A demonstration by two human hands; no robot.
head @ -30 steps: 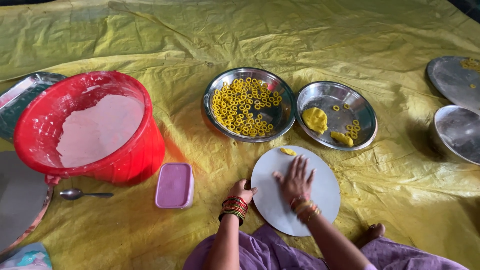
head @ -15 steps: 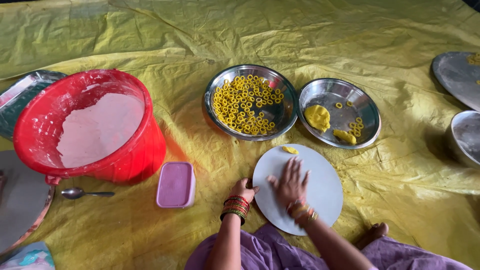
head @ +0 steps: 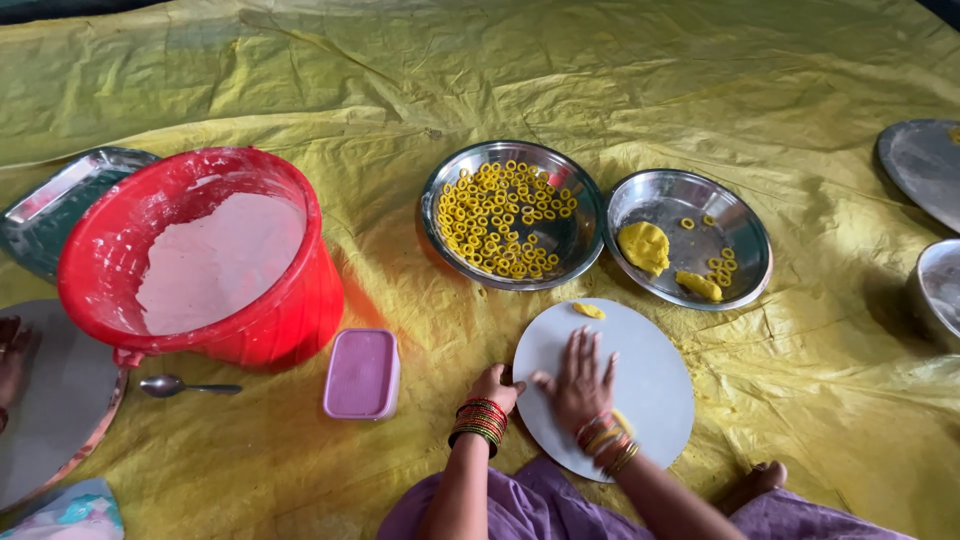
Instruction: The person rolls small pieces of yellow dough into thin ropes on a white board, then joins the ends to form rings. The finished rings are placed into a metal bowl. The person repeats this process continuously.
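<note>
We look down at a yellow tarp (head: 700,70) on the floor. Our right hand (head: 580,385) lies flat on a round white board (head: 650,375), fingers spread, pressing yellow dough (mostly hidden). Our left hand (head: 493,388) rests curled at the board's left edge, fingers together. Beyond sit a steel bowl of dough rings (head: 512,215) and a steel plate (head: 690,250); a red tub (head: 200,260) stands further left.

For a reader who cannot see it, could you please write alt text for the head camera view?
A seated person's right hand presses flat on a round white board while the left hand rests at its edge, on a yellow sheet. Beyond sit a steel bowl of yellow dough rings, a plate with dough lumps, a red tub of flour and a pink box.
</note>
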